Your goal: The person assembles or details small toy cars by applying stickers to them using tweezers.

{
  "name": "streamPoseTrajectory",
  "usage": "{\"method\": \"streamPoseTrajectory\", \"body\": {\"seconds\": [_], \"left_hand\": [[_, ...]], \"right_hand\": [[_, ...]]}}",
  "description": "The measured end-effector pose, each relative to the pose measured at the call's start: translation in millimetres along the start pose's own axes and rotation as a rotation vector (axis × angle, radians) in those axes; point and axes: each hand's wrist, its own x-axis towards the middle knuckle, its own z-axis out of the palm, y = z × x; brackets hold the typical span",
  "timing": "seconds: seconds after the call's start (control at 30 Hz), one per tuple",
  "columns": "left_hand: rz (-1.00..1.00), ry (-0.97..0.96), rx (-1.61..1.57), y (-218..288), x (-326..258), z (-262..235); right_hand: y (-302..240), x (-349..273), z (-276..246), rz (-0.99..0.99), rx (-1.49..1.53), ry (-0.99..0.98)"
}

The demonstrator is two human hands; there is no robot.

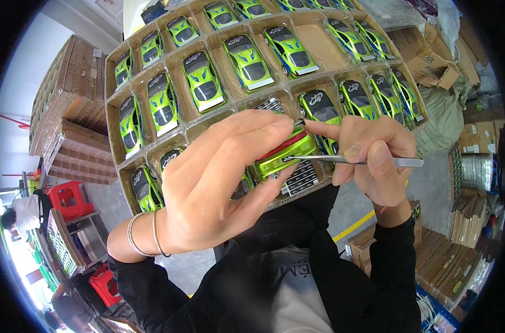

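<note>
Green toy car point(280, 152) over near edge of cardboard tray point(115, 105), gripped in left hand point(219, 183). Right hand point(374, 161) pinches tweezers point(346, 160), tips at car's rear. Likely decal-placing step; next move needs steady, fine alignment.

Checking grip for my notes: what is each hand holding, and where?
Left hand grips a green toy car around its body; right hand pinches metal tweezers mid-shaft.
</note>
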Motion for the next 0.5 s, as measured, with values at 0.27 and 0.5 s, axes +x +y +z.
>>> {"method": "streamPoseTrajectory", "body": {"seconds": [0.27, 0.5], "left_hand": [[0.005, -0.010, 0.005, 1.1, 0.7, -0.2], [0.063, 0.014, 0.088, -0.5, -2.9, 2.4]], "right_hand": [[1.5, -1.3, 0.0, -0.024, -0.019, 0.000], [0.7, 2.5, -1.6, -0.018, -0.019, -0.004]]}}
